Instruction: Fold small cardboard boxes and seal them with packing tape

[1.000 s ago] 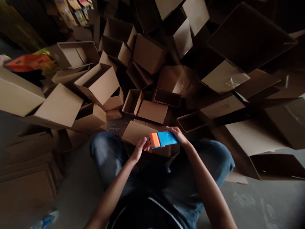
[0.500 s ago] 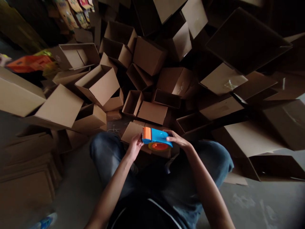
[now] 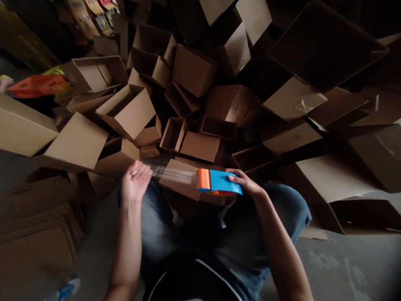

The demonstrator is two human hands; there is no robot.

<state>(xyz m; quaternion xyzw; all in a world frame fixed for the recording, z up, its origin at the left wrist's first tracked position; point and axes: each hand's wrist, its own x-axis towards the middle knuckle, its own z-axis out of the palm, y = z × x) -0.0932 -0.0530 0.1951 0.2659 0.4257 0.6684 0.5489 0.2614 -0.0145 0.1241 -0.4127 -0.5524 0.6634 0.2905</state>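
My right hand (image 3: 246,182) is closed around the right end of a blue and orange tape dispenser (image 3: 221,180), held level above my lap. A strip of clear packing tape (image 3: 173,174) stretches leftward from the dispenser's orange end. Its far end is pinched in the closed fingers of my left hand (image 3: 136,179), above my left knee. Beneath the tape, between my knees, lies a cardboard box (image 3: 175,184) with its flaps shut; the dispenser hides part of it.
Many open cardboard boxes (image 3: 125,109) are heaped in front and to both sides. Flattened cardboard (image 3: 34,246) is stacked at my left, with a plastic bottle (image 3: 64,290) near it on the floor. An orange object (image 3: 37,85) lies at the far left.
My left hand has moved left, away from the dispenser, drawing out a length of clear tape. My right hand and the dispenser have shifted slightly right.
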